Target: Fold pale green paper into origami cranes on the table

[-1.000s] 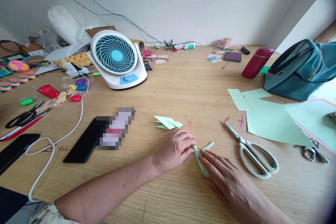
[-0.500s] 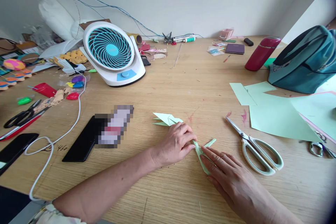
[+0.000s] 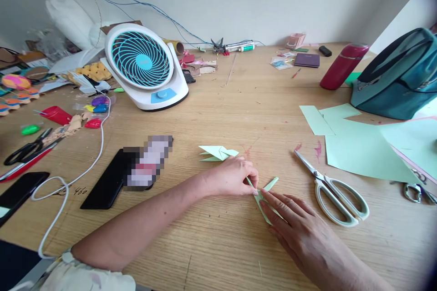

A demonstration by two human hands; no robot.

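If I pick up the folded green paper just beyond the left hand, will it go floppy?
That folded paper is probably very light, since it looks thin. Its creased layers should make it stiffer than the flat green sheet. Its narrow points might bend if squeezed.

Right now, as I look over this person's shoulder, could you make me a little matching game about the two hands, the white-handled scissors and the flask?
Things:
1. Left hand
2. White-handled scissors
3. Right hand
4. Flask

Place, colour or state:
A. Fingers stretched out over folded green paper
B. Dark red, near the teal bag
C. Right of both hands, tips pointing away from the person
D. Thumb and finger pinching an end of the folded green paper

Right pairs: 1-D, 2-C, 3-A, 4-B
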